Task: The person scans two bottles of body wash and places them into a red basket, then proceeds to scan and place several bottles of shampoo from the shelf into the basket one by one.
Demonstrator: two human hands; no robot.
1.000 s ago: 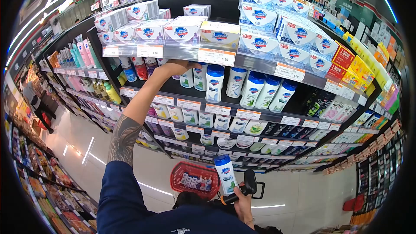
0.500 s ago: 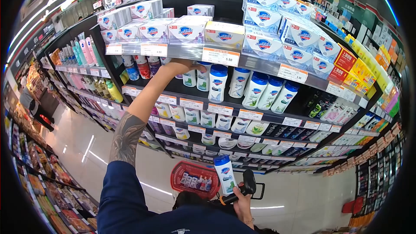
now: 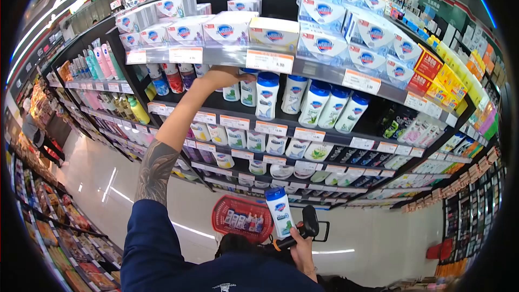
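My left hand [image 3: 223, 77] reaches under the upper shelf's edge, its fingertips right at the blue cap of a white body wash bottle [image 3: 248, 94]. The shelf edge and price tags partly hide its fingers. Beside it stands another white bottle with a blue cap [image 3: 267, 96], at the front of the row. Low in front of my body, my right hand [image 3: 300, 246] is closed on a white body wash bottle [image 3: 280, 213] with a blue cap and green label. Against the same hand lies a black handle-shaped object with an orange band [image 3: 309, 221].
Boxed soaps [image 3: 227, 30] line the shelf above my left hand. More blue-capped bottles [image 3: 315, 105] stand to the right. A red shopping basket [image 3: 220, 213] holding several bottles is below, left of my right hand. A person [image 3: 40, 135] stands in the far-left aisle.
The view has shifted slightly, moving the shelves a little left. My left hand stays under the upper shelf by the bottles, and my right hand keeps its bottle.
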